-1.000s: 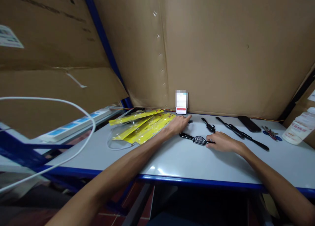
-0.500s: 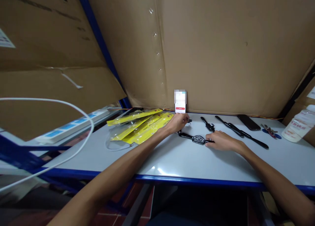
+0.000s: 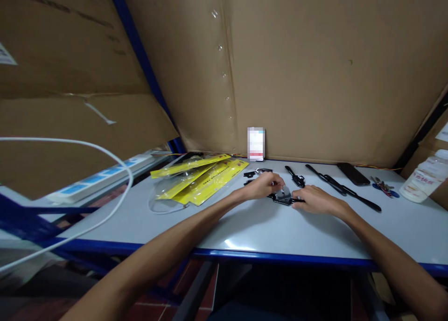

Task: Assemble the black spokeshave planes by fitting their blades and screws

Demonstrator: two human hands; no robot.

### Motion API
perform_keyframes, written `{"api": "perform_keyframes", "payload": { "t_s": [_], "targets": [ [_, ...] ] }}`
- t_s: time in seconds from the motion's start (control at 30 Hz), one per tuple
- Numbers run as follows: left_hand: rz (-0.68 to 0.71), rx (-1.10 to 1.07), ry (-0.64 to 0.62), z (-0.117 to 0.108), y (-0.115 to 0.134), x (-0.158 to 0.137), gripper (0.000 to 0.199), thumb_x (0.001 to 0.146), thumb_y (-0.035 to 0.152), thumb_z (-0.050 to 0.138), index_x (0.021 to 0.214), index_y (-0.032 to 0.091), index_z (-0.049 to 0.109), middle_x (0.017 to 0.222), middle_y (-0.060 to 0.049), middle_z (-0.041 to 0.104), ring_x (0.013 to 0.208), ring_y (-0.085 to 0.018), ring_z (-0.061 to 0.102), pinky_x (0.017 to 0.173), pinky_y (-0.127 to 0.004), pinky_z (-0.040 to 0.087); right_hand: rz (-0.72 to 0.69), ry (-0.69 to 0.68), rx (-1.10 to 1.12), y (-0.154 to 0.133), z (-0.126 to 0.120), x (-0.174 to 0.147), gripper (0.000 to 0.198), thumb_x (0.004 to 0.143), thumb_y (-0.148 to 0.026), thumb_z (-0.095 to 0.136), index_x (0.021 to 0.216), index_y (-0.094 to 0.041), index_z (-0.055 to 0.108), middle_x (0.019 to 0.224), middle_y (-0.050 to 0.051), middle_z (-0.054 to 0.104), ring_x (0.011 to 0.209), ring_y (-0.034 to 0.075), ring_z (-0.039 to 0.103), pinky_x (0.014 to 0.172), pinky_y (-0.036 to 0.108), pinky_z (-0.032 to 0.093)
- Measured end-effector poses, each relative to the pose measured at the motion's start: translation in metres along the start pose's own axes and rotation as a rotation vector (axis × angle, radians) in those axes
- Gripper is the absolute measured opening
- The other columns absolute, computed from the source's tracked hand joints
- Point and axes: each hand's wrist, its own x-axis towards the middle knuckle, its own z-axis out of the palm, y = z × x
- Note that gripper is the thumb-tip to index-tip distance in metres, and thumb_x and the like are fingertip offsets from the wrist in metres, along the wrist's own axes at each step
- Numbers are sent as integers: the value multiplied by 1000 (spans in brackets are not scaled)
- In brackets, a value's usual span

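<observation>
Hands [image 3: 318, 201] at black tool [image 3: 282, 201], long axis left-right

At the centre of the frame I see a black tool [image 3: 282, 202] and a grey plate [image 3: 284, 191]. To the left, the packages [image 3: 224, 181] are yellow, with dark printed letters. The tabletop [image 3: 241, 227] is pale grey, its edge [image 3: 280, 257] blue. Above, the cardboard [image 3: 297, 69] is plain brown. At far right, the bottle [image 3: 422, 178] is whitish with reddish print.
</observation>
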Motion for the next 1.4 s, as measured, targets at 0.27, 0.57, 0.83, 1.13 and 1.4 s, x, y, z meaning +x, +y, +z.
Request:
{"api": "perform_keyframes", "payload": {
  "t_s": [0.27, 0.57, 0.83, 1.13, 1.4],
  "targets": [
    [73, 231, 49, 6, 1, -2, 25, 92, 11, 50, 95, 16, 74, 92, -9, 70, 87, -21, 63, 78, -31, 47, 11, -4, -8, -2, -5, -3, 20, 96, -38, 56, 86, -23, 65, 75, 3, 63, 71, 18, 55, 61, 29, 26],
    [49, -15, -20, 9, 1, 0, 20, 86, 10, 57, 91, 15, 76, 86, -5, 74, 75, -15, 63, 71, -25, 45, 42, 40, -15, -1, -7, -4, 21, 92, -41, 60, 91, -23, 71, 71, 4, 63, 72, 20, 55, 62, 30, 26],
    [-95, -226, -8, 16, -8, 4, 11, 81, 17, 65, 81, 13, 75, 71, -2, 69, 65, -13, 57, 62, -21, 41, 41, 47, -15, -2, -11, -6, 24, 93, -43, 59, 93, -23, 72, 71, 4, 64, 71, 20, 55, 62, 29, 26],
    [-140, -260, 7, 22, -12, 7, 11, 77, 20, 67, 78, 13, 75, 65, -1, 67, 61, -13, 55, 58, -21, 40, 32, 25, -10, -1, -10, -5, 22, 93, -42, 59, 92, -24, 72, 72, 4, 64, 72, 20, 56, 62, 29, 26],
    [-193, -301, 49, 25, -18, 9, 14, 78, 22, 65, 77, 12, 74, 65, -1, 67, 59, -13, 55, 57, -22, 41, 19, 12, -10, 1, -11, -7, 23, 94, -42, 58, 89, -23, 70, 70, 2, 61, 67, 17, 51, 61, 28, 26]
  ]
}}
